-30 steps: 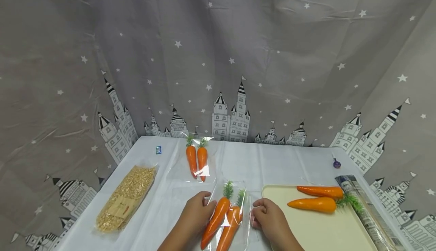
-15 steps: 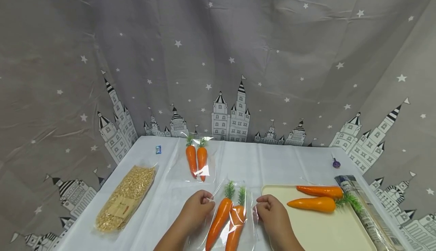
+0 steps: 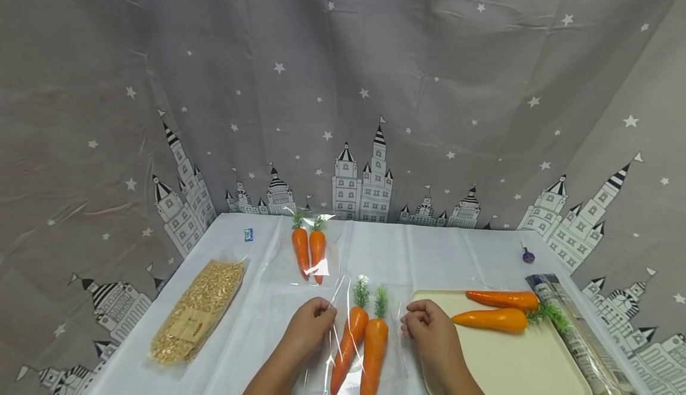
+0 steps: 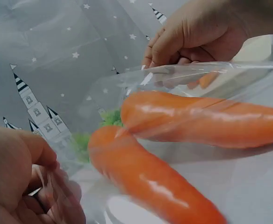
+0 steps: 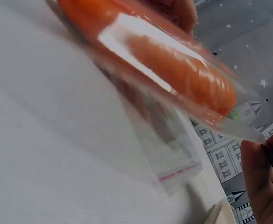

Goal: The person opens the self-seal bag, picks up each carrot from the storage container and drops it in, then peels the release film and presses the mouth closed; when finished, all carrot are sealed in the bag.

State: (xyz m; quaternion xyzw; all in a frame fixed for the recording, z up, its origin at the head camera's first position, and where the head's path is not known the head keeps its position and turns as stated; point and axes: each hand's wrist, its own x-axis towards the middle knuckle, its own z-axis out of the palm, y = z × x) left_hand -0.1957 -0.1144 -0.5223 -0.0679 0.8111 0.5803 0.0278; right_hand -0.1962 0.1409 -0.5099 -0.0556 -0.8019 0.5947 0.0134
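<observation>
Two orange carrots with green tops, a left carrot (image 3: 349, 347) and a right carrot (image 3: 374, 353), lie side by side inside a clear plastic bag (image 5: 248, 133) at the near middle of the table. My left hand (image 3: 311, 326) pinches the bag's left edge between thumb and fingers; the left wrist view shows plastic bunched in that hand (image 4: 29, 182). On the opposite edge, my right hand (image 3: 431, 332) pinches the film, seen closely in the right wrist view. Beneath hangs or lies clear film with a pink-printed strip (image 5: 181, 172); whether it is a separate bag I cannot tell.
Another bagged pair of carrots (image 3: 309, 253) lies farther back. A cream tray (image 3: 514, 365) on the right bears two loose carrots (image 3: 490, 320), beside a long plastic pack (image 3: 579, 335). A bag of light shavings (image 3: 198, 311) lies left; a small purple item (image 3: 527, 256) sits back right.
The bagged carrots have shifted right and now lie more nearly parallel. My hands have moved slightly apart, spreading the bag wider, with its edges still pinched.
</observation>
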